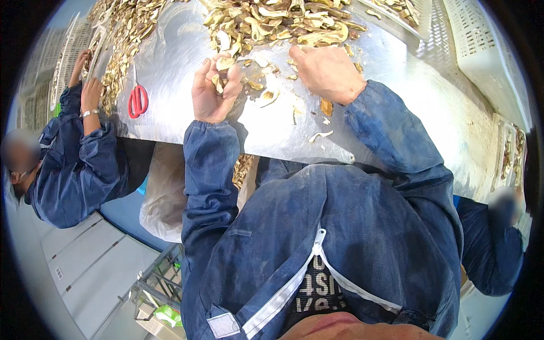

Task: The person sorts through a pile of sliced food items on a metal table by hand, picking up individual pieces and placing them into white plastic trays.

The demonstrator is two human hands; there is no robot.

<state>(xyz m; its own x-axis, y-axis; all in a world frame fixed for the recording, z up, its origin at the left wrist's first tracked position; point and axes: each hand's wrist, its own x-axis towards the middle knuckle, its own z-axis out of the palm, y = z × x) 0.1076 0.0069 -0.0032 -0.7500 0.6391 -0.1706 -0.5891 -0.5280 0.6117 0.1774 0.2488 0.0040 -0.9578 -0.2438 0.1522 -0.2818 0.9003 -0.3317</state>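
Observation:
My left hand (216, 95) is palm up above the metal table (170, 114), its fingers curled around dried mushroom slices (225, 63). One pale slice lies by the fingertips and another sits lower in the palm. My right hand (329, 72) is back up at the near edge of a heap of sliced dried mushrooms (276, 21). Its fingers bend down towards the table, and what is under them is hidden. Between the hands lie loose slices (268, 95) and small crumbs.
Red-handled scissors (137, 102) lie to the left. Beyond them is another mushroom heap (127, 38), where a co-worker's hands (91, 93) rest near a tray. White perforated crates (488, 55) stand at right. A second person (488, 246) is at far right. A plastic bag (163, 191) hangs below the table edge.

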